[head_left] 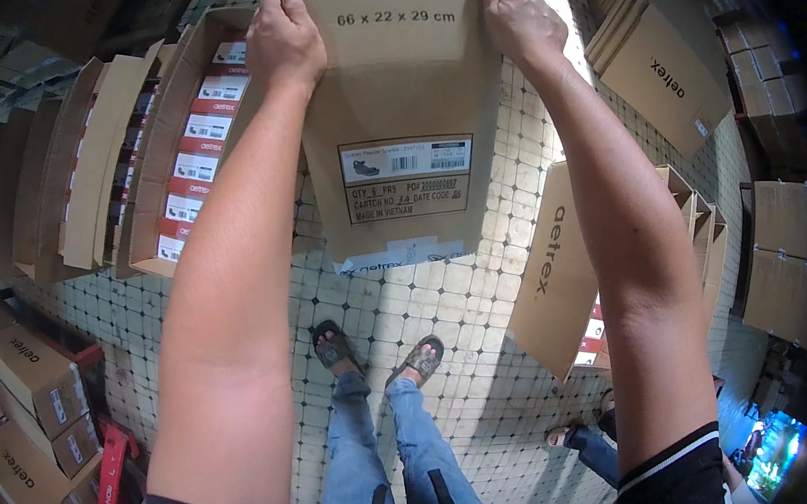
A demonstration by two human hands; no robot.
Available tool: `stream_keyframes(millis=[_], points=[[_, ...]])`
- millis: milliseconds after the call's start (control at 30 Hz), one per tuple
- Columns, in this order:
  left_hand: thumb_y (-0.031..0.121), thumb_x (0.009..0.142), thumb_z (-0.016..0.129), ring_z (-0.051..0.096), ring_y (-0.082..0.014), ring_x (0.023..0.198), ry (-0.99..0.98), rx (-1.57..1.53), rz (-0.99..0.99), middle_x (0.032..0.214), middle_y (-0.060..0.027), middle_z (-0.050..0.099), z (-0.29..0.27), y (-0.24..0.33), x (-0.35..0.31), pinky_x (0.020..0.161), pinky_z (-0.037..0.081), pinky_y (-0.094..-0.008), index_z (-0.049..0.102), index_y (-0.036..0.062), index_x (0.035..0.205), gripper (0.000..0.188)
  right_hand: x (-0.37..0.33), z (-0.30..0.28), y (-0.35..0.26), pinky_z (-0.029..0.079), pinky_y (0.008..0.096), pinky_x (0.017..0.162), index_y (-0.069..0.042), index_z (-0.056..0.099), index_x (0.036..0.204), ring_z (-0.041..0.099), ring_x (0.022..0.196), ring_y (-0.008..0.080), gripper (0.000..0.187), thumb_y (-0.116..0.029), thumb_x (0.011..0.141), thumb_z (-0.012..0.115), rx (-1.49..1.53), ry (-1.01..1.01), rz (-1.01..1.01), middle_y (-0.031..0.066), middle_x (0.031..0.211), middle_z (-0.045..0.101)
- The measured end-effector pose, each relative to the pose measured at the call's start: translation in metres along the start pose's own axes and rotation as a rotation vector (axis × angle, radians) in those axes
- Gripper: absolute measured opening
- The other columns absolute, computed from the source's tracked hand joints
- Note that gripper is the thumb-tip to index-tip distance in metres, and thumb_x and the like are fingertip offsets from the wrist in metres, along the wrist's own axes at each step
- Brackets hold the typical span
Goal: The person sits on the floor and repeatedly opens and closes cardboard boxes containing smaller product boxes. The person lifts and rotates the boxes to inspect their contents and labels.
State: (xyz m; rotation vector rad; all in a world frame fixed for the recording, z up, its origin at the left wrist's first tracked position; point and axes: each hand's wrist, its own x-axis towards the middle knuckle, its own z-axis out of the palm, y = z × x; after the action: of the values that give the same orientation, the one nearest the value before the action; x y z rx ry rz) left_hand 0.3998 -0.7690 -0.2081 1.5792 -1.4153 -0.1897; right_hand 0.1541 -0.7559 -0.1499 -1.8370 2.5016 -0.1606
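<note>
Both arms stretch out to a tall brown cardboard carton (404, 91) held up in front of me. My left hand (285, 40) is closed around its upper left edge, thumb along the top flap. At the upper right corner, my right hand (522, 18) pinches the cardboard between thumb and fingers. The side facing me has a white product label with a shoe picture (405, 161) and a stamped panel below it. Clear tape (399, 255) runs along the lower edge. The carton's inside is hidden from me.
Left of it stand open cartons of shoe boxes (194, 162). Another open carton (552, 274) is on the right, with flattened cardboard (663, 69) beyond. Stacked cartons (39, 398) and a red metal handle (117, 479) are at lower left. Someone holds a lit screen (777, 453) at lower right.
</note>
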Motion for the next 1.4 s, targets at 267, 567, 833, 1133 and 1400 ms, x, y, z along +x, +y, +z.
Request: stream_keyframes(millis=[267,567,833,1133,1400], points=[[0.040,0.097,0.041,0.063,-0.0403,0.095,0.075,-0.015,0.019,0.099,-0.0232,0.066,0.018,0.003,0.031,0.082,0.048,-0.0481,0.065,0.0054,0.105,0.043,0.028,0.020,-0.010,0.040,0.0449,0.101,-0.005,0.063,0.112,0.053,0.118,0.0356,0.063,-0.051,0.100,0.022,0.240,0.149,0.051,0.0180,0.124,0.060],[0.046,0.099,0.036,0.061,-0.0409,0.098,0.040,0.014,-0.014,0.102,-0.0209,0.066,0.022,0.005,0.045,0.083,0.047,-0.0483,0.064,0.0073,0.105,0.048,0.040,0.019,-0.018,0.040,0.0456,0.101,-0.003,0.064,0.113,0.054,0.117,0.0372,0.068,-0.053,0.100,0.019,0.277,0.163,0.086,0.0198,0.120,0.062],[0.049,0.099,0.035,0.061,-0.0409,0.098,0.018,0.015,-0.062,0.101,-0.0212,0.066,0.026,0.008,0.049,0.083,0.047,-0.0481,0.063,0.0076,0.103,0.050,0.048,0.022,-0.017,0.042,0.0466,0.097,-0.004,0.066,0.106,0.056,0.113,0.0391,0.067,-0.054,0.100,0.022,0.305,0.223,0.038,0.0211,0.114,0.064],[0.049,0.099,0.037,0.061,-0.0419,0.096,0.041,-0.015,-0.037,0.098,-0.0223,0.066,0.027,0.006,0.046,0.082,0.047,-0.0490,0.064,0.0064,0.102,0.051,0.040,0.018,-0.018,0.042,0.0474,0.096,-0.006,0.067,0.107,0.057,0.111,0.0400,0.067,-0.056,0.099,0.022,0.348,0.196,0.096,0.0222,0.114,0.064],[0.044,0.097,0.045,0.064,-0.0406,0.090,0.032,0.037,-0.036,0.094,-0.0209,0.068,0.015,-0.003,0.028,0.077,0.049,-0.0478,0.064,0.0059,0.102,0.042,0.023,0.027,-0.010,0.041,0.0462,0.100,-0.012,0.062,0.120,0.054,0.118,0.0379,0.068,-0.062,0.096,0.022,0.398,0.137,0.073,0.0192,0.119,0.063]])
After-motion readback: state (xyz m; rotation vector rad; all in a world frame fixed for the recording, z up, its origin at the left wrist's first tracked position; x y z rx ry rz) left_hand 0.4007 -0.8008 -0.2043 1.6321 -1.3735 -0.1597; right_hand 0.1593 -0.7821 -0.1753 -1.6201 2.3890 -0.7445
